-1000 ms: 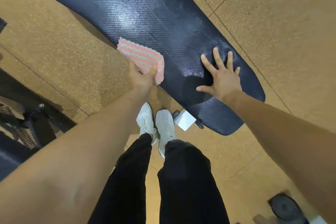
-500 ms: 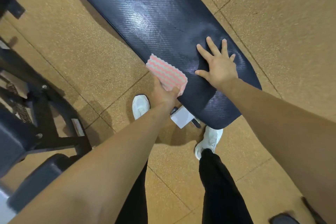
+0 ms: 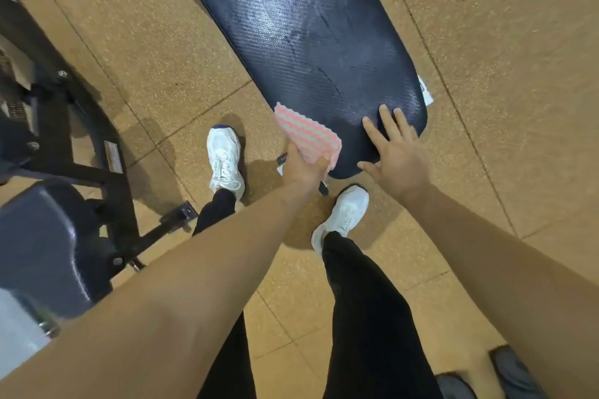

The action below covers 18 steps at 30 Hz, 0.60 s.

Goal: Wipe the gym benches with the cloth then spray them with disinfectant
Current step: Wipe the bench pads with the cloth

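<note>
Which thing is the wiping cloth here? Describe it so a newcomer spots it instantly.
Find the long dark navy textured bench pad crossing the tan speckled floor. At its near rounded end, on the left edge, the left hand grips a cloth. It is the only pink-and-white wavy-striped thing; the right hand beside it holds nothing.

Pink-striped cloth [image 3: 306, 136] on navy bench [image 3: 311, 32]
</note>
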Each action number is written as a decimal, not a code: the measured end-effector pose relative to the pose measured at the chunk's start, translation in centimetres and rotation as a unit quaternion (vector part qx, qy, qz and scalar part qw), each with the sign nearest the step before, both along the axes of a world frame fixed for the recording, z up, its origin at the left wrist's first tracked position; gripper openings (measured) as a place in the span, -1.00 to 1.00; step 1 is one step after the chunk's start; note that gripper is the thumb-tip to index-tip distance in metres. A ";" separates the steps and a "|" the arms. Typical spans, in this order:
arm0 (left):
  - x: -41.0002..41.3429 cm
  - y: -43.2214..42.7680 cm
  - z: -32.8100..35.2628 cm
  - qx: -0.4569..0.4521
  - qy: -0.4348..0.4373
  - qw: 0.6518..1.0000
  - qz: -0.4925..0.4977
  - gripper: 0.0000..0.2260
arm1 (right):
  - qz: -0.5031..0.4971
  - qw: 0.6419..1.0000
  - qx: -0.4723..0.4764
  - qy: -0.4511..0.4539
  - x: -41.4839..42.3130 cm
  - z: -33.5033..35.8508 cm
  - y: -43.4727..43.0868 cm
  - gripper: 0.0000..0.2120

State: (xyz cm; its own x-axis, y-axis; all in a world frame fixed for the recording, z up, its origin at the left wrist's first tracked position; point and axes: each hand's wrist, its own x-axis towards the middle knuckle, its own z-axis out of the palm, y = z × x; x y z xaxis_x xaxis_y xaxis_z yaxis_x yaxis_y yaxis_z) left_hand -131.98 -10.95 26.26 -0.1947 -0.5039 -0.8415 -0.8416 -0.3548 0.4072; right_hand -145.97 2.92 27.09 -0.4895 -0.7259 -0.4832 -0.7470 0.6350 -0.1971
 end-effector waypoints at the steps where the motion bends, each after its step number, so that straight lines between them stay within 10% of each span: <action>1: 0.0 1.0 0.2 0.004 -0.007 1.000 0.007 -0.27 | 0.002 1.000 0.000 -0.011 -0.2 0.0 0.1 -0.18; 11: 0.6 4.0 3.6 -0.002 -0.039 0.993 -0.109 -0.85 | -0.149 0.973 -0.101 -0.145 -0.1 2.0 1.2 -0.51; 13: 1.2 3.8 5.1 -0.031 -0.022 0.994 -0.105 -0.84 | -0.334 0.892 -0.122 -0.278 1.5 3.3 0.6 -0.52; 16: 1.5 3.1 7.2 -0.047 0.049 0.990 -0.126 -0.76 | -0.521 0.676 -0.114 -0.509 3.5 4.5 -0.5 -0.49; 18: 1.4 2.1 8.3 -0.028 0.110 0.981 -0.157 -0.72 | -0.534 0.618 -0.120 -0.565 4.0 5.2 -1.3 -0.69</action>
State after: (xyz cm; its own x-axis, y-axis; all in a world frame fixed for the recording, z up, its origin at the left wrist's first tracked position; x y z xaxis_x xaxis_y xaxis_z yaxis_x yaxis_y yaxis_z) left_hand -130.62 -8.81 34.58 -0.5215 -0.4345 -0.7343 -0.7954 -0.0638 0.6027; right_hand -141.96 1.58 32.26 -0.2004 -0.3982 -0.8951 0.7728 0.4973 -0.3943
